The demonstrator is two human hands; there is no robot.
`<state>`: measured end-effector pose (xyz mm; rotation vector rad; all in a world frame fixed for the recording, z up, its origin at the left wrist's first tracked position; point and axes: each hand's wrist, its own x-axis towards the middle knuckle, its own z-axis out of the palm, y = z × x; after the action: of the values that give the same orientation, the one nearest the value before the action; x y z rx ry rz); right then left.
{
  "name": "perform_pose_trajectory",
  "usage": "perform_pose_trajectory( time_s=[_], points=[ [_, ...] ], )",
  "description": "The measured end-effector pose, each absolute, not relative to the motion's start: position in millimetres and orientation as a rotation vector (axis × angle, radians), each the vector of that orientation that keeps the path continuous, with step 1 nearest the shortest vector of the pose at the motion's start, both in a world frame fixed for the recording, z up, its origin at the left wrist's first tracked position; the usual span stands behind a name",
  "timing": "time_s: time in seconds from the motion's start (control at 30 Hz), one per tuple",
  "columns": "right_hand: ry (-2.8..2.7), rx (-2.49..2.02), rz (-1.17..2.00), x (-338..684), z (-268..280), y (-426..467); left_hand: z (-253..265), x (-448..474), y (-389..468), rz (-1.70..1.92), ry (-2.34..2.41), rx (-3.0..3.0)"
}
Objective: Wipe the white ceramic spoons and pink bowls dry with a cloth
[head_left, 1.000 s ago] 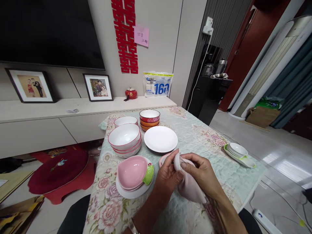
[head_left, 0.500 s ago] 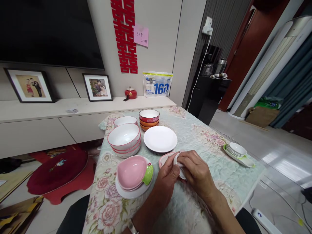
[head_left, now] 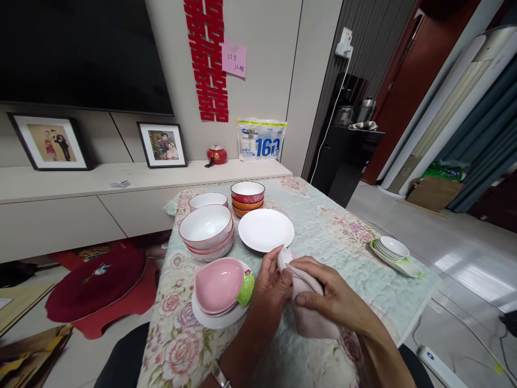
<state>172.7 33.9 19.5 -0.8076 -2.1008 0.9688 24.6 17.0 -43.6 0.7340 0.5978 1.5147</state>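
My left hand (head_left: 270, 293) grips a small white dish (head_left: 284, 257), tilted on edge, with part of it hidden by fingers and cloth. My right hand (head_left: 337, 296) holds a pale pink cloth (head_left: 313, 319) against the dish's right side, and the cloth's loose end hangs down over the table. To the left of my hands, pink peach-shaped bowls (head_left: 218, 285) with a green leaf sit on a white plate (head_left: 210, 322). Just beyond them stands a stack of white plates (head_left: 265, 229).
Red-rimmed white bowls (head_left: 207, 229) are stacked at the table's left. Red and orange bowls (head_left: 247, 200) stand farther back. Small white dishes (head_left: 391, 248) rest on a green-edged tray (head_left: 412, 269) near the right edge. A red stool (head_left: 97, 285) is left of the table.
The pink cloth now hangs down below my right hand. That hand has opened out somewhat and turned, with its thumb over the cloth. My left hand has shifted slightly left with the dish.
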Motion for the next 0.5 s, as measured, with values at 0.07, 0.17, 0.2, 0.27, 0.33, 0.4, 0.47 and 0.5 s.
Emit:
perform_pose_trajectory(
  time_s=[0.07, 0.17, 0.2, 0.27, 0.33, 0.4, 0.47, 0.5],
  points=[
    [-2.146, -0.768, 0.818, 167.5, 15.0, 34.0, -43.2, 24.8, 17.5, 1.518, 0.587, 0.694],
    [-2.098, -0.754, 0.749, 163.1, 8.5, 34.4, -43.2, 25.1, 17.1, 1.515, 0.594, 0.665],
    [-2.056, -0.774, 0.784, 164.3, 7.2, 34.8, -43.2, 25.0, 16.8, 1.510, 0.598, 0.663],
    [-1.901, -0.855, 0.945, 170.8, 6.0, 36.3, -42.6, 24.4, 16.5, 1.487, 0.612, 0.667],
    [-1.653, -0.933, 1.167, 180.6, 5.5, 38.6, -41.5, 23.4, 16.6, 1.462, 0.627, 0.671],
    [-1.409, -0.969, 1.328, 189.7, 4.6, 41.6, -40.3, 22.7, 16.9, 1.440, 0.641, 0.683],
    [-1.263, -0.977, 1.360, 195.0, 3.0, 44.8, -39.3, 22.8, 17.3, 1.434, 0.646, 0.700],
    [-1.236, -0.984, 1.346, 195.8, 2.0, 46.4, -39.0, 23.3, 17.5, 1.437, 0.643, 0.703]
  ],
)
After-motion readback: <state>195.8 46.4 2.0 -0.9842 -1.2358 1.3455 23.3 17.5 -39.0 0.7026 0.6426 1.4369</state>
